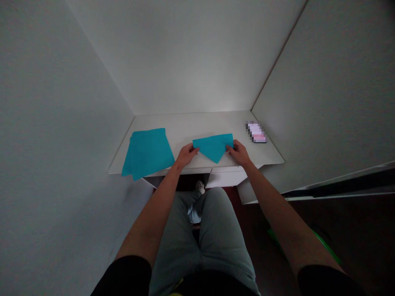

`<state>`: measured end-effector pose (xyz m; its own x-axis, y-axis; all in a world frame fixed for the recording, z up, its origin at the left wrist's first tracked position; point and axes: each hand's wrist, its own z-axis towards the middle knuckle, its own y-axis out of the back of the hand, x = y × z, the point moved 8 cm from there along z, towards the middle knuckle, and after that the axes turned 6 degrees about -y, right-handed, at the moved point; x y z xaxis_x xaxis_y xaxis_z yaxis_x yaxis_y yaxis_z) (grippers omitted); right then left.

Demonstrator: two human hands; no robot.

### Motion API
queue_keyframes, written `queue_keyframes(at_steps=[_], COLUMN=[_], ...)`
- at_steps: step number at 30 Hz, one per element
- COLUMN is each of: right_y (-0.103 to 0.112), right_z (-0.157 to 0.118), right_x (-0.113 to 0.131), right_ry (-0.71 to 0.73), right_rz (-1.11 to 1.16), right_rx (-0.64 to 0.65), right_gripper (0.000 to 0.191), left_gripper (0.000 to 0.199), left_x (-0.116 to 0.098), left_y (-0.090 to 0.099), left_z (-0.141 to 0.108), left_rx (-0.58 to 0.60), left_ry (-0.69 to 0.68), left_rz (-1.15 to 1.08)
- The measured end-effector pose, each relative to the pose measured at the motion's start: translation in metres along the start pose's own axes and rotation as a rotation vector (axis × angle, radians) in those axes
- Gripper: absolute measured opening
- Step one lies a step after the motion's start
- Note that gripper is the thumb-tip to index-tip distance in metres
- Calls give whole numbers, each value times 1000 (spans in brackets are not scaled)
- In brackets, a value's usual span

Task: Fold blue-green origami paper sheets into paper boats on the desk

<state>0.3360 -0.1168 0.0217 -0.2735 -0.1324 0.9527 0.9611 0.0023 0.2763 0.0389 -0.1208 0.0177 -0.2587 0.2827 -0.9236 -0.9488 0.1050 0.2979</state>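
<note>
A folded sheet of blue paper (214, 146) is held up just over the front part of the white desk, its top edge straight and its lower edge coming to a point. My left hand (187, 155) pinches its left corner between thumb and fingers. At the opposite corner my right hand (239, 152) grips the paper the same way. Left of my hands, more flat blue sheets (149, 153) lie overlapped on the desk, their front corners sticking out past its edge.
The white desk (185, 123) sits between walls at the left, back and right. A phone (256, 132) with a lit, blurred screen lies at its right side. Below the desk top is a white drawer (226, 178). My legs (212, 230) are under the front edge.
</note>
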Motion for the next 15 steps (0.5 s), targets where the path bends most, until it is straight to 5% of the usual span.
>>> queue_keyframes(at_steps=[8,15], right_y=[4,-3], right_z=[3,-2], right_x=[0,7], right_ry=[1,47], right_rz=[104,196], right_rx=[12,146], right_gripper=[35,83], left_gripper=[20,21], left_x=[-6,-9], left_y=[13,16], left_z=[-3,-4], left_rx=[-153,-157], left_ry=[46,33], left_rz=[138,154])
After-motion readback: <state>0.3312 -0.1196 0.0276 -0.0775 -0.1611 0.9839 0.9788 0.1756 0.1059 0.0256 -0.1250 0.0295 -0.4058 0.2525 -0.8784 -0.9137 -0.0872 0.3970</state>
